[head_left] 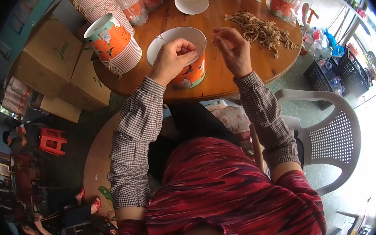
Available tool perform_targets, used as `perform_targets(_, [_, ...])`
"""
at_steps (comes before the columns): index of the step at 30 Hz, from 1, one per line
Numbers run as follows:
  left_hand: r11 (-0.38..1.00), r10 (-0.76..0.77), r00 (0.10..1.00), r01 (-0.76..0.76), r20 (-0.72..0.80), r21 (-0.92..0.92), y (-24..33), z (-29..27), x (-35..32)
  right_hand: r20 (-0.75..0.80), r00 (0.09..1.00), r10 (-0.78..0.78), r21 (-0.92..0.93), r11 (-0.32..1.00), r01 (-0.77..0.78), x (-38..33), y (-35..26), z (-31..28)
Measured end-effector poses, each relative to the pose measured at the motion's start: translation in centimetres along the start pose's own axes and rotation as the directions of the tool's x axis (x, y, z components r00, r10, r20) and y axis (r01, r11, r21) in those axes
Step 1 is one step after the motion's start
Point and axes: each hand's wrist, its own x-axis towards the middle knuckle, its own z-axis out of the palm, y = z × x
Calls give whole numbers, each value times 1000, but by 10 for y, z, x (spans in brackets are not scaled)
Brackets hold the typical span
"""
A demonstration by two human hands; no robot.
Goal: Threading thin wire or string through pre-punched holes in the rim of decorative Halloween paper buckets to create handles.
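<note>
An orange paper bucket (192, 75) with a green base band and a white inside stands upright near the table's front edge. My left hand (173, 59) is at its near rim, thumb and forefinger pinched together; what lies between them is too small to make out. A thin strand (202, 44) shows by those fingertips, and another bit of cord sticks up at the far left rim. Just right of the bucket, my right hand (234, 50) is raised with fingers curled toward the thumb. Anything held there is hidden. A heap of brown twine pieces (263, 31) lies beyond it.
Left on the round wooden table (233, 75) leans a stack of orange buckets (119, 47). A white-lined bucket (192, 0) lies on its side at the back, among wrapped stacks. Cardboard boxes (50, 53) stand left; a grey plastic chair (333, 138) is at right. Other people sit lower left.
</note>
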Motion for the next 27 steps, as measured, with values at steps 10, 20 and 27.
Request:
perform_targets(10, [993,-64,983,45,-169,-113,34,17,-23,459,794,-399,-618,499,608,-5,-54,-24])
perform_targets(20, [878,-204,979,172,-23,-447,27,23,-23,507,746,-431,-490,568,661,-1,-66,-10])
perform_targets(27, [980,-53,998,56,20,-193,26,22,-22,443,802,-400,-417,700,580,7,-52,-7])
